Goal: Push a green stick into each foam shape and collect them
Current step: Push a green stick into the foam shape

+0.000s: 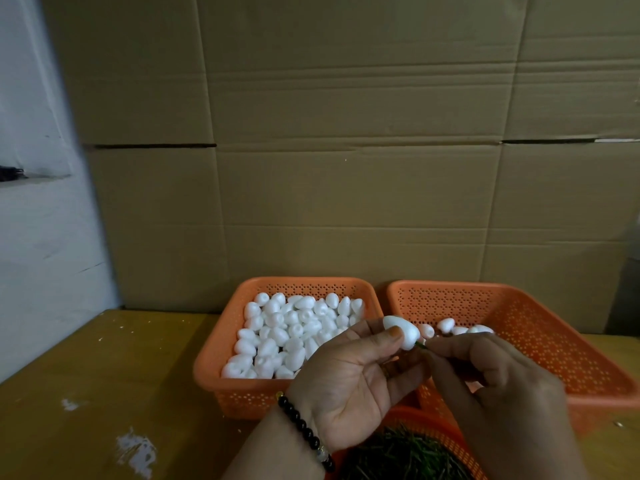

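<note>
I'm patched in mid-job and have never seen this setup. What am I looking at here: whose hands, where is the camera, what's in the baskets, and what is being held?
There is no machine: a person works with two bare hands, and the single camera sits on their head, looking forward and down. The left hand, with a dark bead bracelet on its wrist, pinches a white foam shape. The right hand pinches a thin green stick whose tip meets the foam's lower end. On the yellowish table stand two orange baskets: the left basket is full of plain foam shapes, the right basket holds only a few. A third orange basket nearest the person holds green sticks. Cardboard stands behind.
</note>
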`<action>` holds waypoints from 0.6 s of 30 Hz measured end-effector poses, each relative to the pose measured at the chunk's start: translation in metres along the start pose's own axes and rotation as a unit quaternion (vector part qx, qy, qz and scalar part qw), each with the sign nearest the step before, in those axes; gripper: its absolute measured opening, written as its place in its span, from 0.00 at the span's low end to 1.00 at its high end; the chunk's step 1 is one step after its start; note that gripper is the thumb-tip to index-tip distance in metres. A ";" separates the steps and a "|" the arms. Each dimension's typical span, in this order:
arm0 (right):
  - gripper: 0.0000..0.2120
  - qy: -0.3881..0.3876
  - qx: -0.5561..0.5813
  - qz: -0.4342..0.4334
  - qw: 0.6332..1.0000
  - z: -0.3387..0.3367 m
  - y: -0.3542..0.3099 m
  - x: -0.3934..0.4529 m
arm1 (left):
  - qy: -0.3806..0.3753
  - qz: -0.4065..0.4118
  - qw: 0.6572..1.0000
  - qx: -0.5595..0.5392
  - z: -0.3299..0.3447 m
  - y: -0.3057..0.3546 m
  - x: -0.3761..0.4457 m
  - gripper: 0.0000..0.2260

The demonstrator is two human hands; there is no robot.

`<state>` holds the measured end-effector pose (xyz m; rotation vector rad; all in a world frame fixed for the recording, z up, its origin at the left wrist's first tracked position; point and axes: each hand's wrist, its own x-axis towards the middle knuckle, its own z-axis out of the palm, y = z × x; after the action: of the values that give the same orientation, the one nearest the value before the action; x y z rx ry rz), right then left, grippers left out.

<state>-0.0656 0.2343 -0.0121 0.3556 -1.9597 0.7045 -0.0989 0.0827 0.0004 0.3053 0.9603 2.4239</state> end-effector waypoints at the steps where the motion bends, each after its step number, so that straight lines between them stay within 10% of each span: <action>1: 0.05 -0.002 0.000 0.001 1.000 0.000 0.000 0.000 | 0.000 0.002 1.000 0.003 0.000 -0.001 0.000 0.08; 18: 0.11 -0.025 0.002 0.005 1.000 0.001 0.001 -0.001 | -0.005 0.018 1.000 0.024 -0.002 -0.006 0.001 0.09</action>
<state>-0.0662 0.2351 -0.0139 0.3695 -2.0098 0.7118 -0.0983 0.0862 -0.0051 0.3527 1.0181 2.4318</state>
